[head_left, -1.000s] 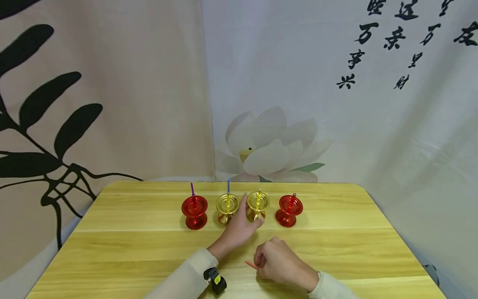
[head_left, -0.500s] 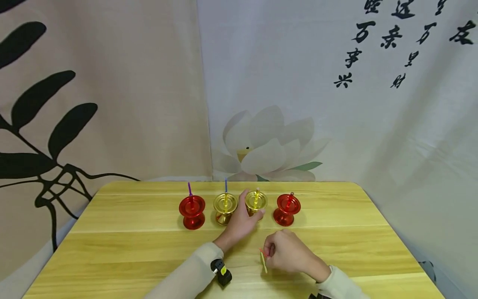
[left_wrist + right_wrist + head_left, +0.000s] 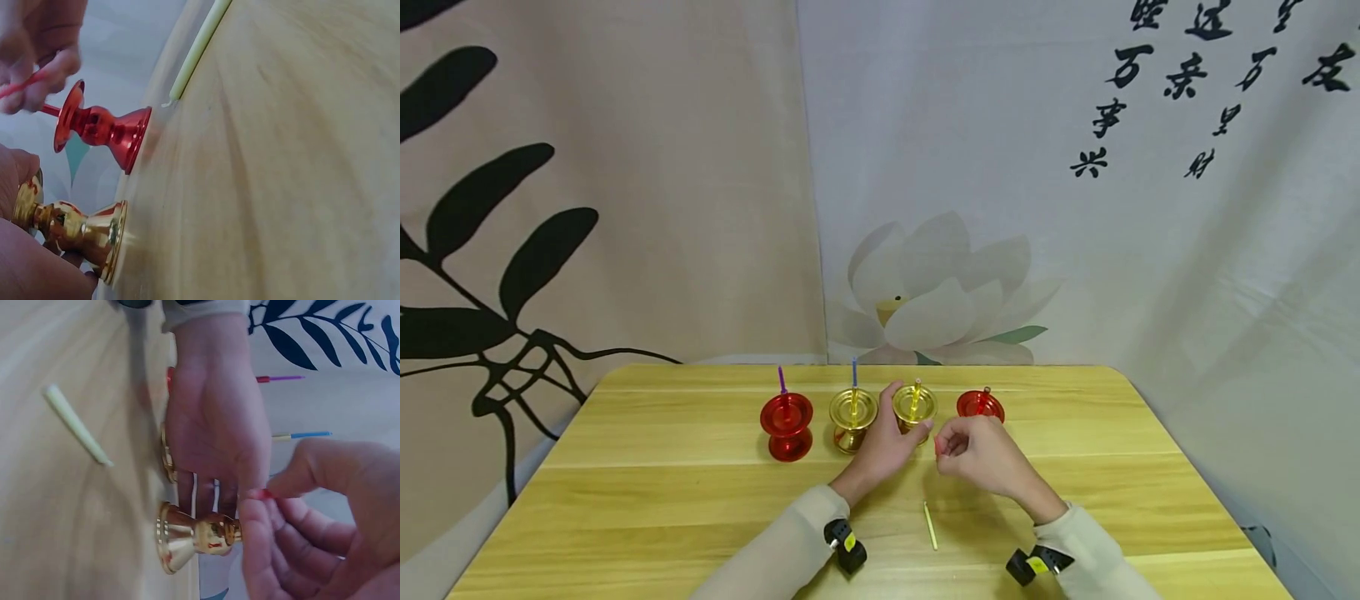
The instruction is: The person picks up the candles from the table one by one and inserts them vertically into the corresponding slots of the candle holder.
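Near the far edge of the counter (image 3: 662,508), my left grip (image 3: 882,443) curls round 1 gold holder (image 3: 70,227). My right grip (image 3: 983,454) has just come up beside it, so its pinched red candle (image 3: 261,494) now seems close to the holder. The pale candle (image 3: 930,527) lies nearer the near edge.

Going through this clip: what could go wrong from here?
The slim red candle might slip or snap, as the right hand has only a small pinch on it.

The pale yellow-green candle lies loose on the table and could roll if brushed.

The left hand, holding the gold holder, is close to the neighbouring gold holder and might nudge it.
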### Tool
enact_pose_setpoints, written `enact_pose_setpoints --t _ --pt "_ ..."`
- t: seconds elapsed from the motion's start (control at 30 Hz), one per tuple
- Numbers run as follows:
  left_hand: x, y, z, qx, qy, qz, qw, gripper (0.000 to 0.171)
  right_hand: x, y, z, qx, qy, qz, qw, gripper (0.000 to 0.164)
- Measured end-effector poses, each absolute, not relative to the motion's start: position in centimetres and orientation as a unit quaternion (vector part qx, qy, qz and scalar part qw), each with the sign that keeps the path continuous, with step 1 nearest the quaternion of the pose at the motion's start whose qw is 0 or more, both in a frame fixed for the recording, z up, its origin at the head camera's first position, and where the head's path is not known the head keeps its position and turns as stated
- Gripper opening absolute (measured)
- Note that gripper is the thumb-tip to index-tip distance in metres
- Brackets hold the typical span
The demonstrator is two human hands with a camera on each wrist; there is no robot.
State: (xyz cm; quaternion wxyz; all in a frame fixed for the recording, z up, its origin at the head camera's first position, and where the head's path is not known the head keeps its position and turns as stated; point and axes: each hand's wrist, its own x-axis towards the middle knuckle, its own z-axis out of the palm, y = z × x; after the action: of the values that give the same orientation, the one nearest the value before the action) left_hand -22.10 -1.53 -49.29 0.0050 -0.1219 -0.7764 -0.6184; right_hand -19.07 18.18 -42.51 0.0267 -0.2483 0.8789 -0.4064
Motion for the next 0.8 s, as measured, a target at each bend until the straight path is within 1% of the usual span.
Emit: enact_pose_setpoints --t 0.1,0.27,0.43,0.63,0.8 --pt "-21.9 -1.5 -49.3 -0.124 -0.777 -0.617 0.0 0.083 -19.8 17.9 -42.4 -0.231 0.873 -0.43 0.0 0.016" --pt "-21.6 -1.6 -49.4 -0.129 -0.768 -0.627 -0.01 0.083 -20.9 16.9 -42.2 -0.208 0.855 -0.471 -0.064 0.011" --pt "-21.5 -1.7 -49.4 -0.127 -0.764 -0.632 -0.008 0.085 -21.9 16.0 -42.2 -0.184 0.838 -0.499 -0.122 0.007" --pt "-21.2 -1.7 -49.3 -0.12 -0.772 -0.625 -0.001 0.086 -23.0 15.2 -42.1 -0.168 0.829 -0.507 -0.165 0.006" --pt "-21.2 -1.7 -49.2 -0.116 -0.771 -0.627 -0.004 0.087 -23.9 14.6 -42.1 -0.172 0.819 -0.516 -0.184 0.006"
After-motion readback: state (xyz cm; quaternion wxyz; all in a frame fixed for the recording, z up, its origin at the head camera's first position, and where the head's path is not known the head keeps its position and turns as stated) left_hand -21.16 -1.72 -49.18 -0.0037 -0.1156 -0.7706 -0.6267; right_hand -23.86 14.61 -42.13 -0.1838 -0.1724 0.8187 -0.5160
